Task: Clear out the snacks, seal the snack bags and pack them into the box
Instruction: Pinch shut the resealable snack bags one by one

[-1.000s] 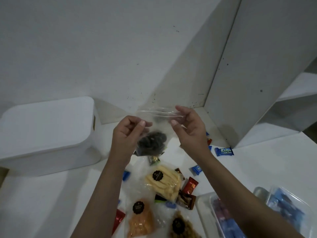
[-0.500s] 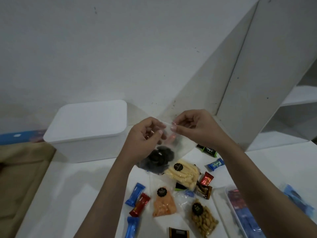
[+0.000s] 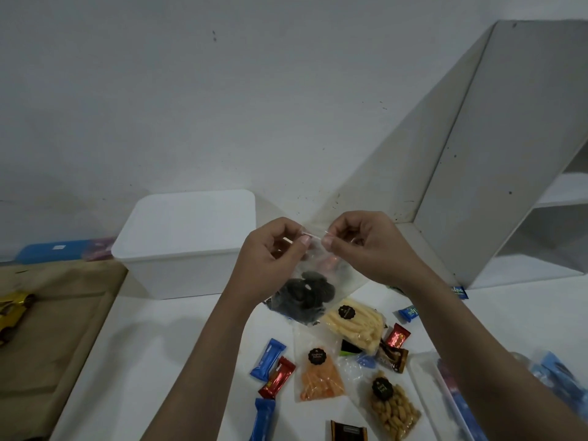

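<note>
I hold a clear zip bag of dark snacks up over the white table. My left hand and my right hand each pinch its top strip, thumbs close together. Below lie a bag of pale yellow sticks, a bag of orange snacks and a bag of nuts. Small wrapped candies, blue and red, are scattered around them. A white lidded box stands behind my left hand.
A clear tray with blue and red packets sits at the lower right under my right forearm. A white shelf unit rises at the right. A brown floor with a yellow toy car lies left of the table.
The view has swung left and down, showing more table and the box nearer the middle. My two hands have drawn closer together along the bag's top strip.
</note>
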The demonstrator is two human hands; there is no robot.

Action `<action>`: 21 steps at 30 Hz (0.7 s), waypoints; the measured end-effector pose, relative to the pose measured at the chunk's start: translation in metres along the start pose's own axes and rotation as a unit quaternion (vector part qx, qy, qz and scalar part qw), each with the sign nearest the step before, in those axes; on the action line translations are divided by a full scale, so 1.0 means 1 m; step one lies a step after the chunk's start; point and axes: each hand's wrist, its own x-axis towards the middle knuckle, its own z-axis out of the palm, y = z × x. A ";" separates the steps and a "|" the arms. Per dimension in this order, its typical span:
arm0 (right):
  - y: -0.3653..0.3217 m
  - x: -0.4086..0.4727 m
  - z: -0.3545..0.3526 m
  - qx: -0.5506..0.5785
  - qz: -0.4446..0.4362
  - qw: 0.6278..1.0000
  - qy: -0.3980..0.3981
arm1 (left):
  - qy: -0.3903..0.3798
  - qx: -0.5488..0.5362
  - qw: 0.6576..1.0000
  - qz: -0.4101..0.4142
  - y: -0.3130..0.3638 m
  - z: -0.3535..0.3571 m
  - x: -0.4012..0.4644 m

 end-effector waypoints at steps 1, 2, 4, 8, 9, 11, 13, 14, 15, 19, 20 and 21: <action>0.000 -0.001 0.002 -0.006 -0.005 1.000 -0.002 | -0.003 0.002 1.000 0.002 0.000 -0.001 -0.001; -0.001 -0.001 0.004 -0.014 -0.010 1.000 -0.004 | -0.006 0.004 1.000 0.004 0.000 -0.003 -0.002; -0.001 -0.003 0.008 -0.036 -0.017 0.999 -0.006 | -0.007 0.008 1.000 0.004 0.000 -0.005 -0.004; -0.001 -0.007 0.017 -0.062 -0.026 0.998 -0.006 | -0.006 0.010 1.000 0.004 -0.001 -0.007 -0.007; 0.000 -0.009 0.019 -0.066 -0.031 0.997 -0.004 | -0.007 0.012 1.000 0.007 -0.001 -0.007 -0.007; 0.000 -0.011 0.021 -0.075 -0.039 0.996 -0.001 | -0.008 0.013 1.000 0.009 -0.001 -0.007 -0.008; 0.000 -0.013 0.023 -0.074 -0.045 0.996 0.003 | -0.011 0.012 1.000 0.006 -0.001 -0.008 -0.009; 0.000 -0.014 0.024 -0.072 -0.046 0.996 0.003 | -0.012 0.015 1.000 0.006 -0.001 -0.008 -0.010; -0.001 -0.015 0.025 -0.071 -0.046 0.996 0.003 | -0.011 0.019 1.000 0.009 -0.001 -0.007 -0.011; -0.001 -0.020 0.029 -0.074 -0.040 0.996 0.002 | -0.002 0.056 0.998 0.041 -0.003 -0.006 -0.017; -0.002 -0.021 0.029 -0.085 -0.039 0.996 0.001 | -0.002 0.067 0.997 0.049 -0.004 -0.006 -0.019; -0.002 -0.022 0.029 -0.101 -0.038 0.994 -0.001 | -0.004 0.077 0.995 0.055 -0.005 -0.007 -0.020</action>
